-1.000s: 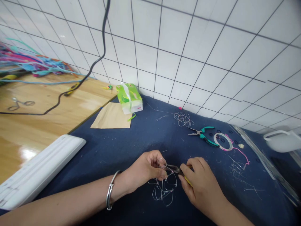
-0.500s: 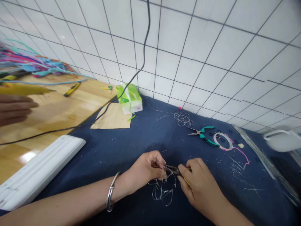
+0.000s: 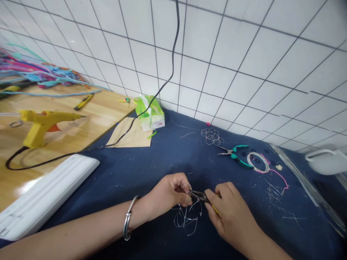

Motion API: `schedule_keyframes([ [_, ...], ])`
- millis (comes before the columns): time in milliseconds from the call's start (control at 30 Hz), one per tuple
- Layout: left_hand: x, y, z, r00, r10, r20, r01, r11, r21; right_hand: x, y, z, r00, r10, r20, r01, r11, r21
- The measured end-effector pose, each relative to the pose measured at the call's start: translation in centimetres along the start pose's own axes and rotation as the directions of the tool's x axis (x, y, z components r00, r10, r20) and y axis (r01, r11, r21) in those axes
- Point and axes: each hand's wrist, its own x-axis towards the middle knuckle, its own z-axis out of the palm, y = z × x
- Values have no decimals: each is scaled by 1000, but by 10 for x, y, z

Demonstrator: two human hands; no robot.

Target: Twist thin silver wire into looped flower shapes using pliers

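Note:
Near the front of the dark blue table surface (image 3: 130,173), my left hand (image 3: 173,189) pinches a tangle of thin silvery wire (image 3: 187,218), bent into loops that hang below the fingers. My right hand (image 3: 230,213) is wrapped round a pair of pliers (image 3: 200,195) with yellow on the handles. The pliers' jaws reach the wire right at my left fingertips; whether they are closed on it I cannot tell. Most of the handles are hidden in my right palm.
A looped wire shape (image 3: 211,136), teal-handled pliers (image 3: 234,155), a white ring (image 3: 257,162) and wire scraps (image 3: 275,195) lie at the right. Further left are a tissue pack (image 3: 150,113), brown paper (image 3: 130,135), a white power-strip-like bar (image 3: 51,195) and a yellow glue gun (image 3: 40,124) with its cord.
Another person's hand at the left has gone from view, and the yellow glue gun now rests on the wooden table. Its cord has shifted. My own hands have hardly moved.

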Motion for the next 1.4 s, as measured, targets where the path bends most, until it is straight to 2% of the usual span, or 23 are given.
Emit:
schedule_keyframes([
  [533,0,2,1,999,-9,-40,12,997,83,0,-3,-2,1000,21,7,-21,999,-35],
  [967,0,-1,-1,999,19,-33,-19,1000,9,-1,2,-2,1000,29,-13,-29,999,-36],
  [1133,0,3,0,999,-32,-39,31,999,-24,-1,6,0,1000,20,-21,-21,1000,-14],
  [1400,-2,3,-2,998,-54,-31,53,998,-40,-2,12,8,993,-54,-109,47,997,-59],
])
